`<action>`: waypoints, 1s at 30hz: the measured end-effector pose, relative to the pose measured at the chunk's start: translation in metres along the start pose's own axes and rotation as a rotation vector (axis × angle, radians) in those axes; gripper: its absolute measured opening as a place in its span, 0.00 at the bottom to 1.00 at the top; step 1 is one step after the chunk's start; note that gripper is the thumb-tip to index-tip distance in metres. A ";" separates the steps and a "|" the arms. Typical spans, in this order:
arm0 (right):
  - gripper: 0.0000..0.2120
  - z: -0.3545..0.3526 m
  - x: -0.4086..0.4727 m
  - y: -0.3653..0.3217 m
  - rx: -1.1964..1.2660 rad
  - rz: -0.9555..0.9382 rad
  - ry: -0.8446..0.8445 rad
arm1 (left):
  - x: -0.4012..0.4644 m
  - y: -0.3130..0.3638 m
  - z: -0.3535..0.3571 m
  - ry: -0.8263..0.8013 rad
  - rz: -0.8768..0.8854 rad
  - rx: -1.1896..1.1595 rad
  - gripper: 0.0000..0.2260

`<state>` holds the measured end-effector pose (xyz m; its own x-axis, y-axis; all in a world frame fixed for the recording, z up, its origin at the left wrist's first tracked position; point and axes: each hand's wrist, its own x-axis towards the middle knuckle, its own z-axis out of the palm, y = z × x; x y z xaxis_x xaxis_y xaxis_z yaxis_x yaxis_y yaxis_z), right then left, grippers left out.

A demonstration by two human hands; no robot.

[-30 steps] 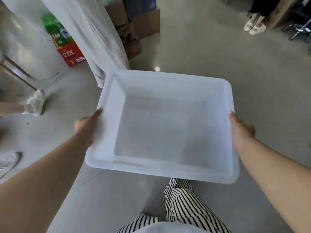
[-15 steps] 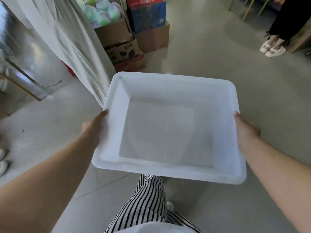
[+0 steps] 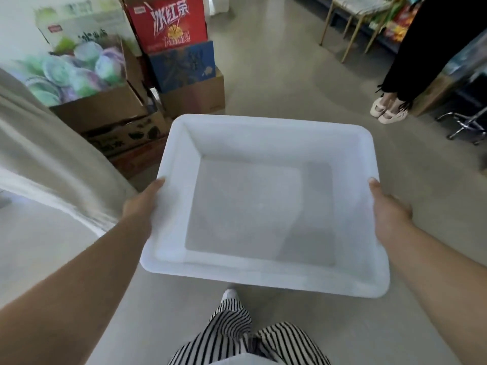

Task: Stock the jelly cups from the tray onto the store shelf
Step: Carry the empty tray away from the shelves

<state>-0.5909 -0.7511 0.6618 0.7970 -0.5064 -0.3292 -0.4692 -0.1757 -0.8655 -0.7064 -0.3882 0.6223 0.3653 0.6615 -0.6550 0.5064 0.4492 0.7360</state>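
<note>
I carry a white translucent plastic tray (image 3: 276, 127) level in front of me, and nothing lies inside it. My left hand (image 3: 141, 204) grips its left rim, thumb on top. My right hand (image 3: 387, 212) grips the right rim the same way. Several green and purple jelly cups (image 3: 76, 72) fill an open cardboard box (image 3: 105, 109) at the upper left, beyond the tray. At the top right stands a store shelf (image 3: 395, 25) with colourful packets.
A red carton (image 3: 168, 22) sits on a blue carton (image 3: 184, 65) and more brown boxes. A person in pale clothing (image 3: 47, 159) stands close on the left. Another person's sandalled feet (image 3: 387, 111) and a chair base (image 3: 466, 125) are at right. Grey floor lies ahead.
The view has swung up and forward: the boxes of jelly cups and cartons have come into sight and nearer. Both hands keep the same hold on the tray.
</note>
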 end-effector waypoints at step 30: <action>0.29 0.428 0.417 -0.274 -0.254 -0.014 -0.363 | 0.301 0.254 0.295 0.144 -0.225 -0.096 0.21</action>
<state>0.0324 -0.5529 0.6002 0.8648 -0.1813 -0.4682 -0.4995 -0.4054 -0.7656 -0.2373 -0.2523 0.5621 0.1336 0.6139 -0.7780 0.4838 0.6448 0.5918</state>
